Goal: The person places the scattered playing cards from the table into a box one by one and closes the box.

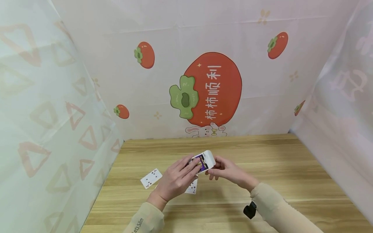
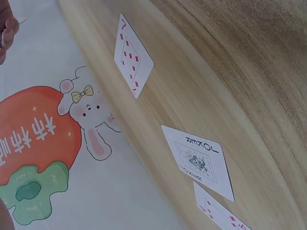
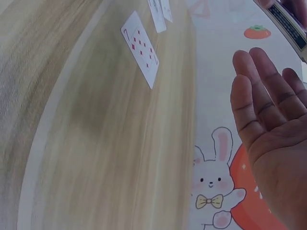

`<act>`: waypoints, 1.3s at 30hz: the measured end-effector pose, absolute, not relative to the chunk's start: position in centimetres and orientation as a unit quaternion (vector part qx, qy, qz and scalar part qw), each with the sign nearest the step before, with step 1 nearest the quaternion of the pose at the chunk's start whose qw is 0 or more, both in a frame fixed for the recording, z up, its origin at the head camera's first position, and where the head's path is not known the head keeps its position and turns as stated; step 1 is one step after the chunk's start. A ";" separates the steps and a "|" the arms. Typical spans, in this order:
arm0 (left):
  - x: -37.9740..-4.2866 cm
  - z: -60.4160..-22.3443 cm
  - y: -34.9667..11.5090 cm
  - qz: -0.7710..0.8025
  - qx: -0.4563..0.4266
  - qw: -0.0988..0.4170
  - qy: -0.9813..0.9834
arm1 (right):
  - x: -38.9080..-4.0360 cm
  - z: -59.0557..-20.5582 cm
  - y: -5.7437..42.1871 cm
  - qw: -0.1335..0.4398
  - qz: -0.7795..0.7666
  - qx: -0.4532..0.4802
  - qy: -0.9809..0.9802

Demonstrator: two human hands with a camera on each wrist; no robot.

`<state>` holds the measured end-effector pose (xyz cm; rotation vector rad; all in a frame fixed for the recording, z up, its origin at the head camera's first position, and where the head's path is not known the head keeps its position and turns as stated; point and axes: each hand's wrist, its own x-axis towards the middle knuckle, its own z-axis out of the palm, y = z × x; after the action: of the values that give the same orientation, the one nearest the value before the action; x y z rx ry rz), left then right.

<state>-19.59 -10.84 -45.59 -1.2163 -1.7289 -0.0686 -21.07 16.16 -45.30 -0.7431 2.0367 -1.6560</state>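
Observation:
My left hand (image 1: 181, 176) grips a card box (image 1: 201, 161) with a purple and dark printed front, its fingers lying across that face. The box is tilted above the table, and its white end flap (image 1: 209, 158) stands open. Close beside the flap is my right hand (image 1: 230, 173), its fingers loosely bent; the right wrist view shows an open palm (image 3: 283, 143). Whether it touches the flap is hard to see. Below the box lies a seven of diamonds (image 2: 132, 57). A joker card (image 2: 199, 160) is mostly hidden under the left hand in the head view.
Another diamond card (image 1: 151, 178) lies face up on the wooden table (image 1: 262, 155), left of my left hand. A white printed backdrop (image 1: 163, 19) rises behind the table, with sheets at both sides. A black device (image 1: 249, 210) hangs at my right wrist.

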 end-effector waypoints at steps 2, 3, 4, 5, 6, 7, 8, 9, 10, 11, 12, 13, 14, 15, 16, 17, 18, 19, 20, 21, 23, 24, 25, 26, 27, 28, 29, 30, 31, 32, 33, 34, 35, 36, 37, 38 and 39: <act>-19.6 -45.5 -10.7 -0.030 -0.497 0.498 -0.710 | -21.0 -45.3 16.0 0.205 -0.596 -0.265 0.730; -19.5 -45.5 -10.6 -0.031 -0.495 0.501 -0.709 | -20.9 -45.3 15.9 0.203 -0.596 -0.264 0.731; -19.5 -45.4 -10.6 -0.031 -0.494 0.504 -0.708 | -20.9 -45.3 15.8 0.202 -0.598 -0.262 0.730; -19.5 -45.4 -10.5 -0.032 -0.493 0.507 -0.707 | -20.8 -45.3 15.7 0.200 -0.600 -0.260 0.730; -19.5 -45.4 -10.4 -0.033 -0.492 0.509 -0.706 | -20.8 -45.3 15.6 0.197 -0.601 -0.257 0.731; -19.5 -45.4 -10.3 -0.034 -0.491 0.510 -0.705 | -20.8 -45.3 15.6 0.194 -0.603 -0.255 0.730; -19.5 -45.4 -10.3 -0.035 -0.491 0.511 -0.705 | -20.7 -45.2 15.5 0.191 -0.605 -0.254 0.730; -19.6 -45.4 -10.2 -0.037 -0.491 0.513 -0.704 | -20.7 -45.2 15.5 0.188 -0.607 -0.253 0.730; -19.6 -45.5 -10.2 -0.039 -0.490 0.513 -0.704 | -20.7 -45.2 15.4 0.186 -0.609 -0.253 0.729; -19.6 -45.5 -10.2 -0.040 -0.489 0.513 -0.704 | -20.7 -45.2 15.4 0.184 -0.610 -0.253 0.728; -19.6 -45.5 -10.2 -0.040 -0.488 0.514 -0.704 | -20.6 -45.2 15.4 0.182 -0.611 -0.253 0.728; -19.6 -45.6 -10.2 -0.040 -0.487 0.514 -0.705 | -20.6 -45.1 15.4 0.181 -0.612 -0.252 0.727; -19.6 -45.6 -10.1 -0.039 -0.485 0.514 -0.706 | -20.6 -45.1 15.4 0.180 -0.613 -0.251 0.727; -19.6 -45.7 -10.1 -0.039 -0.485 0.514 -0.706 | -20.5 -45.1 15.4 0.180 -0.612 -0.250 0.728; -19.6 -45.7 -10.1 -0.039 -0.484 0.514 -0.707 | -20.5 -45.1 15.4 0.179 -0.613 -0.249 0.728; -19.6 -45.7 -10.1 -0.039 -0.484 0.514 -0.707 | -20.5 -45.1 15.4 0.179 -0.613 -0.247 0.729; -19.6 -45.7 -10.1 -0.039 -0.483 0.514 -0.708 | -20.5 -45.1 15.4 0.178 -0.613 -0.246 0.729; -19.6 -45.8 -10.1 -0.039 -0.483 0.513 -0.708 | -20.5 -45.1 15.4 0.178 -0.613 -0.246 0.730; -19.6 -45.8 -10.0 -0.039 -0.483 0.513 -0.708 | -20.5 -45.1 15.4 0.177 -0.613 -0.245 0.730; -19.6 -45.8 -10.0 -0.040 -0.484 0.513 -0.708 | -20.5 -45.1 15.4 0.176 -0.613 -0.246 0.730; -19.6 -45.8 -10.0 -0.041 -0.484 0.512 -0.708 | -20.5 -45.2 15.4 0.173 -0.615 -0.247 0.729; -19.6 -45.8 -10.0 -0.042 -0.484 0.512 -0.708 | -20.6 -45.2 15.4 0.172 -0.615 -0.247 0.729; -19.6 -45.8 -10.0 -0.043 -0.485 0.512 -0.708 | -20.6 -45.2 15.4 0.172 -0.617 -0.247 0.727; -19.6 -45.8 -10.0 -0.044 -0.486 0.511 -0.708 | -20.6 -45.2 15.4 0.172 -0.618 -0.247 0.726; -19.6 -45.9 -10.0 -0.045 -0.486 0.510 -0.708 | -20.6 -45.2 15.4 0.173 -0.620 -0.247 0.724; -19.6 -45.9 -10.0 -0.048 -0.488 0.508 -0.708 | -20.6 -45.3 15.3 0.174 -0.623 -0.247 0.721; -19.6 -45.9 -10.0 -0.051 -0.489 0.507 -0.708 | -20.6 -45.3 15.4 0.174 -0.625 -0.247 0.720; -19.6 -45.9 -10.0 -0.055 -0.491 0.505 -0.708 | -20.6 -45.3 15.4 0.173 -0.626 -0.247 0.719; -19.6 -45.9 -10.0 -0.059 -0.493 0.504 -0.707 | -20.6 -45.3 15.4 0.173 -0.630 -0.247 0.716; -19.5 -46.0 -10.0 -0.064 -0.494 0.502 -0.707 | -20.6 -45.3 15.4 0.172 -0.634 -0.246 0.713; -19.5 -45.9 -9.9 -0.070 -0.495 0.500 -0.707 | -20.6 -45.3 15.5 0.169 -0.637 -0.244 0.711; -19.4 -45.9 -9.9 -0.075 -0.495 0.499 -0.707 | -20.7 -45.3 15.5 0.166 -0.642 -0.242 0.709; -19.4 -45.9 -9.8 -0.082 -0.494 0.496 -0.709 | -20.7 -45.3 15.6 0.162 -0.646 -0.240 0.706; -19.3 -45.9 -9.7 -0.087 -0.492 0.492 -0.713 | -20.7 -45.3 15.6 0.159 -0.652 -0.238 0.702; -19.2 -45.9 -9.7 -0.096 -0.488 0.486 -0.719 | -20.7 -45.3 15.7 0.158 -0.658 -0.236 0.698; -19.1 -45.9 -9.6 -0.105 -0.484 0.478 -0.725 | -20.8 -45.3 15.7 0.155 -0.661 -0.235 0.695; -19.0 -45.9 -9.6 -0.113 -0.477 0.471 -0.733 | -20.8 -45.2 15.7 0.153 -0.665 -0.234 0.693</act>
<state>-18.99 -9.58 -45.94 -1.1685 -1.7965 -0.2775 -20.82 15.71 -45.23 -0.6706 1.9868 -1.9070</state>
